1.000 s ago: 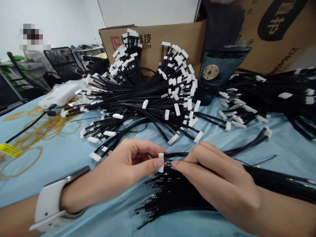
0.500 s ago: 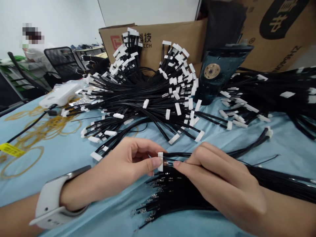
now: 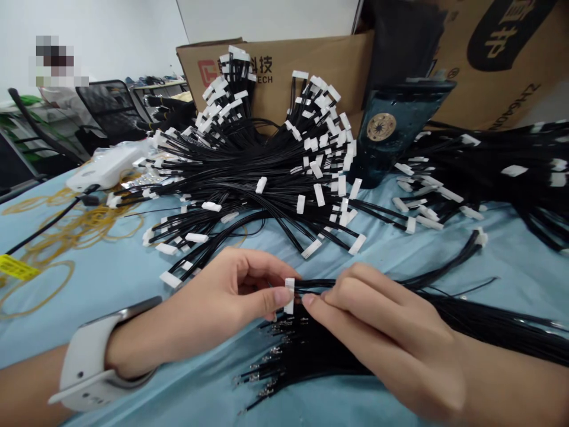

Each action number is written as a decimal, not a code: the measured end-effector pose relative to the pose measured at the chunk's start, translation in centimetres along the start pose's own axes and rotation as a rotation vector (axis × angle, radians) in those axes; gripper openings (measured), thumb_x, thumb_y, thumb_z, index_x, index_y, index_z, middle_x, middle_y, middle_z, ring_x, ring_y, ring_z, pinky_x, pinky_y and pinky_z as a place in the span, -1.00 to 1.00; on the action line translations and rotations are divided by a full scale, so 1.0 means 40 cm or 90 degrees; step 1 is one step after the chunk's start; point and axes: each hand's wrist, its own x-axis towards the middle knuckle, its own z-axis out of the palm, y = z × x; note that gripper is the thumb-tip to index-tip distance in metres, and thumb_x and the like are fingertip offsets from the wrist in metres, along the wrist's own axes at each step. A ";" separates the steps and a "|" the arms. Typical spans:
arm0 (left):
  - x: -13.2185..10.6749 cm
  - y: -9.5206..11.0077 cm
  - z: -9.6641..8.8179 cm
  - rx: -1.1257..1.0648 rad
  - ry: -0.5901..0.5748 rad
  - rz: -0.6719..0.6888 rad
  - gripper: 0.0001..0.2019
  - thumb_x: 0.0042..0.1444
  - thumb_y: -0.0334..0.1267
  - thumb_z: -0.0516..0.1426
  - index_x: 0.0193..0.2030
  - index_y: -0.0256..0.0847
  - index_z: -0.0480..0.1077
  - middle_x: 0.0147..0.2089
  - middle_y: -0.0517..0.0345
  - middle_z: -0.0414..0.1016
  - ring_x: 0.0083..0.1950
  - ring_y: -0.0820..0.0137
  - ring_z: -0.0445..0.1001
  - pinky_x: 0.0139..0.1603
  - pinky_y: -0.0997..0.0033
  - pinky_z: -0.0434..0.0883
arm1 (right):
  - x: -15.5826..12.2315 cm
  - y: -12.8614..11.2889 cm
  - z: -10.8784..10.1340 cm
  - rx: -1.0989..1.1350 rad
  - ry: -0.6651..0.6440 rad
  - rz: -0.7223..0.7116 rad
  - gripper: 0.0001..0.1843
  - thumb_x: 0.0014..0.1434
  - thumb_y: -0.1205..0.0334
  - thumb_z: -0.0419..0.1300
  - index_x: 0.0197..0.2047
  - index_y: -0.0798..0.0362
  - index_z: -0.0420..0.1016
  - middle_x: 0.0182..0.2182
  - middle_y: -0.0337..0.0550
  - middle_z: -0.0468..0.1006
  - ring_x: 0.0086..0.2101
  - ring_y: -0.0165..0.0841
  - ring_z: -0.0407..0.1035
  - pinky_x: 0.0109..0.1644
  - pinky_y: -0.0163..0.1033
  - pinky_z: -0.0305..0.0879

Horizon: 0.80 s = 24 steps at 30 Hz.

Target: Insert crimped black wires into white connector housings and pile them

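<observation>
My left hand (image 3: 222, 302) pinches a small white plastic connector (image 3: 290, 295) between thumb and forefinger. My right hand (image 3: 382, 326) grips thin black wires (image 3: 320, 286) right beside that connector, its fingertips almost touching it. Below both hands lies a bundle of black wires with bare metal crimp terminals (image 3: 275, 356). A white smartwatch (image 3: 86, 362) sits on my left wrist. A large fanned heap of black wires ending in white connectors (image 3: 249, 178) spreads just beyond my hands.
The work surface is a light blue cloth (image 3: 89, 308). A second wire heap (image 3: 489, 166) lies at right, beside a dark green bottle (image 3: 382, 127). Cardboard boxes (image 3: 284, 77) stand behind. Loose rubber bands (image 3: 84, 228) and a white plastic object (image 3: 106, 169) lie at left.
My right hand has shifted slightly left along the wires, closer to the connector. My left hand keeps its pinch on the connector.
</observation>
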 end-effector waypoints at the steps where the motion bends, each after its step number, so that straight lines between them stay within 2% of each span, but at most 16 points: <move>1: 0.000 0.000 0.001 0.003 0.001 0.002 -0.89 0.00 -0.25 0.34 -0.30 -0.13 0.59 -0.49 0.30 0.52 -0.48 0.43 0.41 -0.44 0.49 0.39 | -0.002 0.001 0.010 -0.001 0.026 -0.006 -0.56 0.28 0.58 -0.07 -0.48 0.08 0.48 -0.49 -0.08 0.43 -0.42 -0.31 0.28 -0.39 -0.17 0.40; 3: 0.001 0.001 0.002 0.009 0.007 -0.001 -0.90 0.00 -0.24 0.33 -0.31 -0.14 0.58 -0.50 0.31 0.50 -0.49 0.43 0.39 -0.45 0.49 0.37 | -0.004 0.002 0.026 -0.004 0.071 -0.007 -0.54 0.28 0.60 -0.09 -0.51 0.07 0.44 -0.46 -0.07 0.42 -0.41 -0.31 0.26 -0.38 -0.17 0.38; 6: 0.004 0.004 0.003 0.018 0.001 -0.006 -0.89 0.04 -0.23 0.30 -0.28 -0.16 0.56 -0.48 0.29 0.50 -0.47 0.43 0.40 -0.43 0.48 0.36 | 0.005 0.001 0.023 -0.024 0.077 0.000 -0.53 0.29 0.61 -0.11 -0.50 0.09 0.45 -0.46 -0.06 0.41 -0.42 -0.32 0.26 -0.38 -0.18 0.36; 8: 0.007 0.007 0.002 0.031 0.003 0.011 -0.87 0.07 -0.22 0.28 -0.26 -0.19 0.53 -0.45 0.28 0.50 -0.44 0.43 0.40 -0.40 0.47 0.35 | 0.020 -0.006 0.002 -0.063 0.039 -0.044 -0.51 0.29 0.59 -0.12 -0.50 0.09 0.47 -0.48 -0.06 0.43 -0.42 -0.29 0.29 -0.34 -0.16 0.39; 11: 0.013 0.010 -0.001 0.051 0.021 0.040 -0.88 0.12 -0.24 0.24 -0.26 -0.23 0.48 -0.43 0.28 0.45 -0.42 0.44 0.36 -0.38 0.46 0.31 | 0.039 -0.029 -0.028 -0.151 -0.091 -0.123 -0.55 0.30 0.54 -0.10 -0.44 0.09 0.53 -0.46 -0.07 0.49 -0.42 -0.27 0.32 -0.33 -0.12 0.39; 13: 0.014 0.009 -0.004 0.060 0.017 0.051 -0.92 0.15 -0.27 0.21 -0.26 -0.22 0.45 -0.42 0.30 0.41 -0.42 0.44 0.33 -0.37 0.46 0.29 | 0.040 -0.046 -0.033 -0.187 -0.158 -0.063 -0.61 0.22 0.57 -0.04 -0.40 0.07 0.54 -0.49 -0.13 0.47 -0.48 -0.27 0.32 -0.43 -0.11 0.33; 16: 0.012 0.006 -0.006 0.062 -0.002 0.062 -0.96 0.15 -0.30 0.20 -0.27 -0.20 0.42 -0.41 0.31 0.40 -0.39 0.43 0.33 -0.34 0.44 0.31 | 0.029 -0.057 -0.023 -0.168 -0.208 0.025 -0.63 0.11 0.60 -0.02 -0.38 0.06 0.54 -0.52 -0.15 0.47 -0.48 -0.25 0.38 -0.49 -0.14 0.30; 21: 0.006 0.003 -0.004 0.040 -0.022 0.043 -0.91 0.14 -0.24 0.21 -0.27 -0.19 0.41 -0.40 0.28 0.40 -0.37 0.39 0.36 -0.33 0.41 0.33 | 0.021 -0.054 -0.019 -0.129 -0.165 0.063 -0.61 0.04 0.64 -0.07 -0.45 0.07 0.48 -0.49 -0.13 0.50 -0.46 -0.27 0.42 -0.37 -0.17 0.41; 24: 0.004 0.002 -0.005 0.022 -0.028 0.029 -0.87 0.10 -0.20 0.24 -0.28 -0.17 0.41 -0.40 0.29 0.40 -0.37 0.39 0.36 -0.33 0.40 0.33 | 0.028 -0.053 -0.024 -0.028 -0.174 0.181 -0.67 0.18 0.59 -0.04 -0.38 0.07 0.47 -0.46 -0.17 0.52 -0.45 -0.32 0.44 -0.38 -0.24 0.43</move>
